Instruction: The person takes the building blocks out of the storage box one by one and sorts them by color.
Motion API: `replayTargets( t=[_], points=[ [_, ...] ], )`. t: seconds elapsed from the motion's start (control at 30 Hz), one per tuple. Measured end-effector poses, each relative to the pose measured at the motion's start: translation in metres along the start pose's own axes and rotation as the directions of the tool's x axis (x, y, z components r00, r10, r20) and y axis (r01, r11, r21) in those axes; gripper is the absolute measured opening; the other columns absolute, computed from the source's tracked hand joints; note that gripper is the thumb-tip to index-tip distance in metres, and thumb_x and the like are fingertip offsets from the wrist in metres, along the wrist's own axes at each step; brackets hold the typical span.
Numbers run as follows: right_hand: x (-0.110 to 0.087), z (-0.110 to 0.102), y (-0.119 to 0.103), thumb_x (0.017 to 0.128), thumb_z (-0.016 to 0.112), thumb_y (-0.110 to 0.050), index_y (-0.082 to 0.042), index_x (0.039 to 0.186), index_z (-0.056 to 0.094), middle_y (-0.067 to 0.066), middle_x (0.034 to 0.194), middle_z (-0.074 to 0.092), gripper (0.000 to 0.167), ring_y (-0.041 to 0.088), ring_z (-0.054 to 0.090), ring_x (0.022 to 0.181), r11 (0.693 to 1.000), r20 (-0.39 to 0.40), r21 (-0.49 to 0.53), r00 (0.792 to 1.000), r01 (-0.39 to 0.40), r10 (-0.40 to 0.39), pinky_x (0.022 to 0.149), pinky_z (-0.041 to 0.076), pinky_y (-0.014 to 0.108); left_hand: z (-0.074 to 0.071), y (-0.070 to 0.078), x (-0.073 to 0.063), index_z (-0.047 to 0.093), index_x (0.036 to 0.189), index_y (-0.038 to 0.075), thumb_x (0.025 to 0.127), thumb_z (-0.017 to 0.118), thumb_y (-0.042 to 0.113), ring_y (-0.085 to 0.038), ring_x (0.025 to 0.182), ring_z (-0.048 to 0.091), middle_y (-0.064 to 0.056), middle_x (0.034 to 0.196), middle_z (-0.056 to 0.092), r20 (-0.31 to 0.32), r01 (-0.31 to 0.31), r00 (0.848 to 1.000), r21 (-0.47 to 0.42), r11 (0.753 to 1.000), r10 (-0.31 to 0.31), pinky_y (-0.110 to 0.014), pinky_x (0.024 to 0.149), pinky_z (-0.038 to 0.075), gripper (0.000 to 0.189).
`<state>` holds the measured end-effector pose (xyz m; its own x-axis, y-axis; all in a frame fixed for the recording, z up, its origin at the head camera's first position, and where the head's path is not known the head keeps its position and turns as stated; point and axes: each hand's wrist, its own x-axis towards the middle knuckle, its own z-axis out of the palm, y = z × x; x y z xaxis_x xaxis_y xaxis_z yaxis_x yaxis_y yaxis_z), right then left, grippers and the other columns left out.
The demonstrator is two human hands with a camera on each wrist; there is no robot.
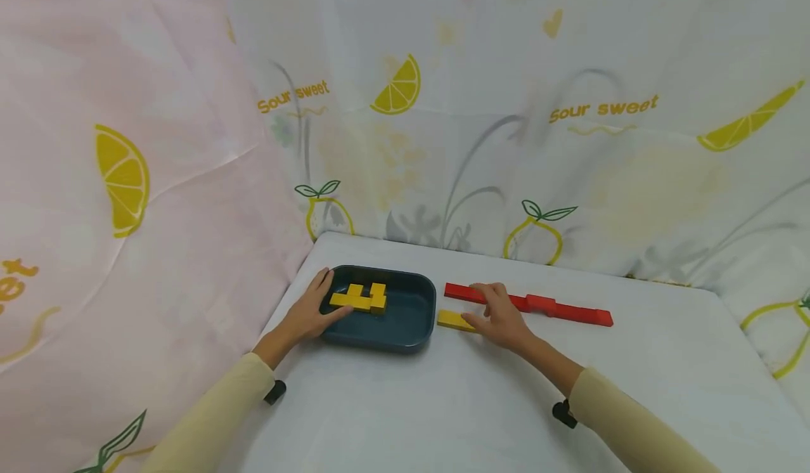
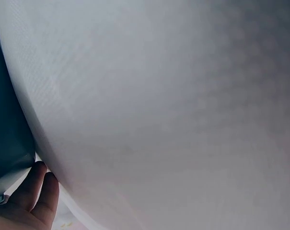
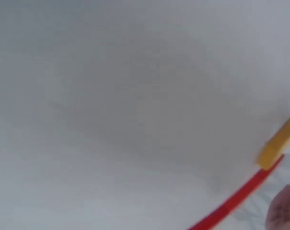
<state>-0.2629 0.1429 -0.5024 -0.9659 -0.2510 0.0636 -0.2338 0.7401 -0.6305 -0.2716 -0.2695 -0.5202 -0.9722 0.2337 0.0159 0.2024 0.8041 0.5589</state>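
A dark blue baking dish point(image 1: 405, 329) stands on the table with several yellow blocks point(image 1: 357, 303) in it, towards its left end. My left hand point(image 1: 310, 313) grips its left wall, thumb reaching inside over the rim and fingers outside along the far left corner. Fingers point(image 2: 46, 196) show against the outer wall in the left wrist view. My right hand point(image 1: 504, 318) is over a yellow block point(image 1: 453, 320) beside the dish, its thumb near the block's right end and its index finger overlapping the red blocks behind. The right wrist view shows this yellow block point(image 3: 279, 146) with nothing around its visible end.
Behind the right hand, red blocks point(image 1: 579, 313) lie in a long row, one part raised at the middle. A white cloth covers the table point(image 1: 392, 417). Fabric printed with lemons point(image 1: 399, 157) hangs close behind and along the left side.
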Motion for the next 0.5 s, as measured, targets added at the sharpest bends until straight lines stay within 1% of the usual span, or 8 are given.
replayTargets(
  t=[0.07, 0.17, 0.27, 0.33, 0.4, 0.5],
  points=[
    [0.002, -0.003, -0.012, 0.087, 0.075, -0.036, -0.019, 0.147, 0.042, 0.013, 0.143, 0.04, 0.07, 0.026, 0.057, 0.108, 0.998, -0.017, -0.024, 0.998, 0.058, -0.059, 0.081, 0.06, 0.034, -0.002, 0.001, -0.001, 0.009, 0.159, 0.008, 0.089, 0.057, 0.066, -0.041, 0.15, 0.018, -0.016, 0.167, 0.005, -0.002, 0.003, 1.0, -0.004, 1.0, -0.003, -0.064, 0.116, 0.024, 0.103],
    [0.007, -0.004, -0.031, 0.088, 0.073, -0.036, -0.02, 0.151, 0.038, 0.013, 0.156, 0.028, 0.073, 0.032, 0.051, 0.127, 0.989, -0.004, -0.049, 0.99, 0.142, -0.142, 0.093, 0.056, 0.047, -0.004, 0.002, 0.0, 0.009, 0.159, 0.007, 0.089, 0.057, 0.066, -0.041, 0.15, 0.018, -0.016, 0.167, 0.004, -0.002, 0.004, 1.0, -0.005, 1.0, -0.004, -0.064, 0.116, 0.024, 0.103],
    [0.009, -0.001, -0.046, 0.088, 0.074, -0.036, -0.02, 0.152, 0.037, 0.011, 0.161, 0.022, 0.076, 0.031, 0.049, 0.131, 0.972, 0.009, -0.084, 0.976, 0.218, -0.218, 0.096, 0.054, 0.049, -0.004, 0.004, 0.001, 0.008, 0.159, 0.008, 0.089, 0.057, 0.065, -0.041, 0.15, 0.018, -0.016, 0.167, 0.003, 0.002, 0.006, 1.0, -0.002, 1.0, -0.006, -0.063, 0.117, 0.024, 0.103],
    [0.009, 0.004, -0.054, 0.088, 0.074, -0.037, -0.019, 0.152, 0.038, 0.01, 0.162, 0.021, 0.076, 0.03, 0.05, 0.129, 0.953, 0.003, -0.117, 0.959, 0.281, -0.282, 0.097, 0.053, 0.05, -0.002, 0.004, 0.002, 0.008, 0.16, 0.008, 0.09, 0.056, 0.065, -0.041, 0.15, 0.018, -0.017, 0.167, 0.003, 0.004, 0.007, 1.0, 0.0, 1.0, -0.007, -0.064, 0.117, 0.023, 0.103],
    [0.01, 0.01, -0.059, 0.088, 0.074, -0.037, -0.016, 0.152, 0.039, 0.013, 0.162, 0.021, 0.076, 0.032, 0.05, 0.129, 0.92, -0.004, -0.156, 0.931, 0.359, -0.364, 0.099, 0.052, 0.051, -0.001, 0.004, 0.001, 0.008, 0.16, 0.009, 0.089, 0.057, 0.065, -0.04, 0.151, 0.018, -0.015, 0.167, 0.003, 0.003, 0.014, 1.0, -0.004, 1.0, -0.014, -0.063, 0.117, 0.023, 0.102],
    [0.01, 0.022, -0.066, 0.088, 0.073, -0.04, -0.014, 0.152, 0.038, 0.015, 0.164, 0.019, 0.078, 0.036, 0.046, 0.131, 0.868, -0.003, -0.225, 0.891, 0.442, -0.454, 0.105, 0.046, 0.055, 0.001, 0.002, 0.0, 0.009, 0.16, 0.009, 0.09, 0.057, 0.064, -0.04, 0.151, 0.018, -0.016, 0.167, 0.004, -0.003, 0.016, 1.0, 0.0, 1.0, -0.016, -0.063, 0.117, 0.023, 0.101]
  ],
)
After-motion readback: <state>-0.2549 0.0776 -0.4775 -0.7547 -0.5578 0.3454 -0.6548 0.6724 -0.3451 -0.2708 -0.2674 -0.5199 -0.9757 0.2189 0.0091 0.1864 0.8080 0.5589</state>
